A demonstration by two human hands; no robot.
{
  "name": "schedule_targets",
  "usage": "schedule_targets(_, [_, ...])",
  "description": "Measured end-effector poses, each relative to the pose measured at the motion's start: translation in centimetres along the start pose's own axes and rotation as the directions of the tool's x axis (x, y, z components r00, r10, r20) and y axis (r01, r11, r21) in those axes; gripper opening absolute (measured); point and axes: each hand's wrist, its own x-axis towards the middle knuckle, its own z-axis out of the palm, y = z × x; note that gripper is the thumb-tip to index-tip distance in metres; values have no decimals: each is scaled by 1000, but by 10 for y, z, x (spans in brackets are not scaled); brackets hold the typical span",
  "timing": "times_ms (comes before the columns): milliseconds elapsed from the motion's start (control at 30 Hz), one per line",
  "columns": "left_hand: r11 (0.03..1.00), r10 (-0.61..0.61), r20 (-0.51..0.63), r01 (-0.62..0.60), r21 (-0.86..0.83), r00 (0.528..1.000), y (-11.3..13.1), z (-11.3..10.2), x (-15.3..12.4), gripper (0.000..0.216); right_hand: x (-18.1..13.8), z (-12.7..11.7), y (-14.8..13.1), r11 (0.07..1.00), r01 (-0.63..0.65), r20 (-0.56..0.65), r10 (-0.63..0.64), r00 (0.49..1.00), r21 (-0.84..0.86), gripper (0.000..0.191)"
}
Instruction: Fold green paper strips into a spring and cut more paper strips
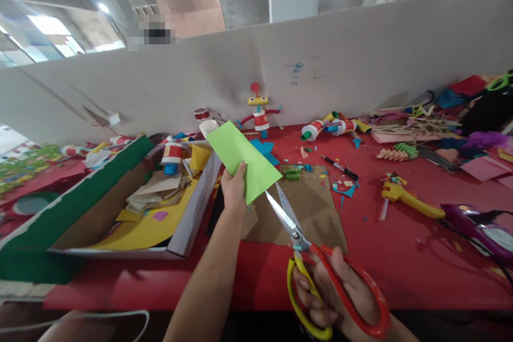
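Observation:
A sheet of light green paper (244, 163) is held up over the table by my left hand (234, 188), the thumb lying across its front. My right hand (334, 291) grips a pair of scissors (294, 232) with one red and one yellow handle. Their blades stand apart, the tips close to the paper's lower right corner. Whether a blade touches the paper I cannot tell. Beneath both hands lies a brown cardboard sheet (304, 214) with paper scraps and a folded green paper spring (292, 173) on it.
On the left stands a box (192, 214) holding paper pieces and a paper-cup figure. Another figure (260, 117) is upright against the white partition (340, 64). A yellow glue gun (412, 200), a black pen (340, 168) and craft sticks (412, 123) lie to the right on the red tabletop (377, 246).

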Motion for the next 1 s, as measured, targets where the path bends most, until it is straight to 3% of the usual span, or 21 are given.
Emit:
schedule_targets(400, [1000, 10, 1, -10, 9, 1000, 0, 3, -3, 30, -1, 1, -1, 999, -30, 16, 30, 999, -30, 67])
schedule_targets(567, [998, 55, 7, -55, 13, 998, -4, 1, 0, 29, -6, 3, -1, 999, -30, -33, 28, 999, -36, 62])
schedule_targets(767, [997, 68, 20, -69, 30, 997, -5, 0, 0, 30, -3, -2, 1, 998, -29, -20, 28, 999, -52, 71])
schedule_targets(1000, [999, 36, 2, -36, 7, 999, -5, 0, 0, 30, -3, 1, 0, 1000, -7, -28, 6, 1000, -26, 60])
